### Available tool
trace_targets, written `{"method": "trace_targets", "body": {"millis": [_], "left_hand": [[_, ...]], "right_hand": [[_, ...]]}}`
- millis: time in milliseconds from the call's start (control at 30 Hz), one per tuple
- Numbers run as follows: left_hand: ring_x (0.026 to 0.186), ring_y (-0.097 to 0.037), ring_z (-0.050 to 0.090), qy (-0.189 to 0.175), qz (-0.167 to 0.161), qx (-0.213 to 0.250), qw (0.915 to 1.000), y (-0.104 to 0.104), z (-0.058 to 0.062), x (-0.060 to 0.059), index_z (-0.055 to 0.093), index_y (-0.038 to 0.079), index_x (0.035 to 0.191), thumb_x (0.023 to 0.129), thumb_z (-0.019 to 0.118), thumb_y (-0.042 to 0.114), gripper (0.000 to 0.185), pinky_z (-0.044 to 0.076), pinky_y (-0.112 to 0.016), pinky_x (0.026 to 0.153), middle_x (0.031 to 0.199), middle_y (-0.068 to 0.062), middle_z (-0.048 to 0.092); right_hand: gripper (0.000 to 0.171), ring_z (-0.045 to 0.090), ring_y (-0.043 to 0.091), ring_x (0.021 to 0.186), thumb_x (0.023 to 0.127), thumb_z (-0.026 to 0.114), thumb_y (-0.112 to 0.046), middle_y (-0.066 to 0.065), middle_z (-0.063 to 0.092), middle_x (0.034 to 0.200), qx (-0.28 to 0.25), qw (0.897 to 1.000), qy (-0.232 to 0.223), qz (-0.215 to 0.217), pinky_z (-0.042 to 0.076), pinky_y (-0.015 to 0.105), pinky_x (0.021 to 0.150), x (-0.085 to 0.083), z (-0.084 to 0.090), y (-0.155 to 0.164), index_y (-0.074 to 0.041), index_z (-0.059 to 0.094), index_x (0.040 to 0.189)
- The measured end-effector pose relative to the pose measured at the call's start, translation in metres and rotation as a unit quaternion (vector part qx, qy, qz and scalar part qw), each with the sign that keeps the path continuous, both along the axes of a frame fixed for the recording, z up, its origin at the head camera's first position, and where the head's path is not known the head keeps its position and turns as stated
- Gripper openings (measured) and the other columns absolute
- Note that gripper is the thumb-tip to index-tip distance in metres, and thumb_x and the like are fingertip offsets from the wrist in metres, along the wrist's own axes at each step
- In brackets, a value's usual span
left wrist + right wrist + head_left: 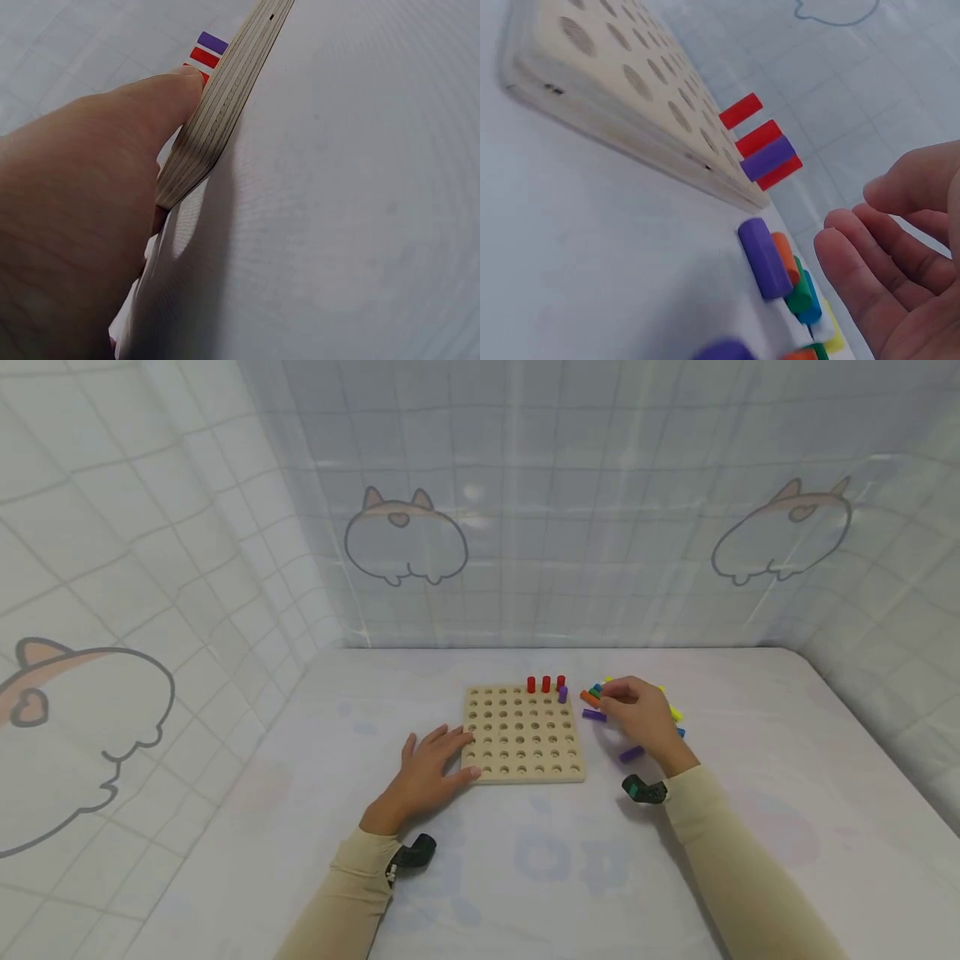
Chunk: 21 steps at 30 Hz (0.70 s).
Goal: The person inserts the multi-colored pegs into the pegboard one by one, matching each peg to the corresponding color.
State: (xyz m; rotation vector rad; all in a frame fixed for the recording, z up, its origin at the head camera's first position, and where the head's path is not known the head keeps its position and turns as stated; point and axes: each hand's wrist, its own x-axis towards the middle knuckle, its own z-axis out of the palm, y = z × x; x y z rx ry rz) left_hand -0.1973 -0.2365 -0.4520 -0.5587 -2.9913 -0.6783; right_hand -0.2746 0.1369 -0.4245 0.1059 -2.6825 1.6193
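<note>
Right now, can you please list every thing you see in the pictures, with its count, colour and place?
pegboard: one, pale wood, many round holes, middle of the table.
red pegs: three, red, upright in the board's far row.
purple peg: one, purple, upright in the board, just in front of the red ones.
loose pegs: a pile, purple, orange, green, blue, yellow, lying right of the board; count unclear.
table: one, white patterned cover.
backdrop: white grid cloth with cartoon animal prints, behind and at both sides.
left hand: flat on the table, fingers touching the board's near left corner.
right hand: over the loose pegs, fingers loosely curled.
</note>
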Motion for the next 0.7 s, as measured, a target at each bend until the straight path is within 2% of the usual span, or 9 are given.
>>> {"method": "trace_targets", "body": {"millis": [133, 267, 500, 700], "left_hand": [[0.150, -0.029, 0.023, 0.001, 0.000, -0.002, 1.0000, -0.001, 0.000, 0.000, 0.044, 0.021, 0.153, 0.096, 0.058, 0.055, 0.068, -0.001, -0.067, 0.114, 0.159, -0.002, 0.038], [0.150, -0.030, 0.023, 0.001, -0.004, -0.001, 1.0000, -0.001, 0.000, 0.000, 0.045, 0.020, 0.153, 0.096, 0.058, 0.054, 0.067, -0.001, -0.068, 0.114, 0.159, -0.003, 0.038], [0.150, -0.029, 0.023, 0.009, -0.005, 0.002, 0.9999, -0.002, -0.002, -0.002, 0.045, 0.021, 0.153, 0.096, 0.058, 0.055, 0.067, -0.001, -0.068, 0.114, 0.158, -0.003, 0.039], [0.149, -0.030, 0.023, 0.007, -0.007, 0.005, 0.9999, -0.002, -0.002, -0.002, 0.045, 0.021, 0.152, 0.096, 0.058, 0.055, 0.067, -0.001, -0.068, 0.114, 0.158, -0.003, 0.040]], "right_hand": [[0.026, 0.060, 0.028, 0.110, 0.096, 0.068, -0.025, 0.010, 0.066, 0.118, -0.001, 1.000, 0.001, 0.010, 0.051, 0.041, 0.091, 0.010, 0.002, 0.009, -0.009, 0.064, 0.117], [0.026, 0.061, 0.025, 0.105, 0.096, 0.069, -0.026, 0.009, 0.067, 0.116, 0.005, 1.000, -0.003, 0.013, 0.054, 0.032, 0.087, 0.020, 0.001, 0.019, -0.010, 0.065, 0.116], [0.031, 0.067, 0.026, 0.102, 0.096, 0.070, -0.026, 0.012, 0.069, 0.116, -0.019, 0.999, -0.009, 0.034, 0.056, 0.023, 0.080, 0.035, 0.001, 0.038, -0.006, 0.064, 0.119], [0.031, 0.063, 0.027, 0.109, 0.097, 0.068, -0.023, 0.013, 0.067, 0.120, 0.023, 0.999, -0.007, 0.035, 0.051, 0.021, 0.084, 0.043, 0.002, 0.048, -0.004, 0.064, 0.120]]}}
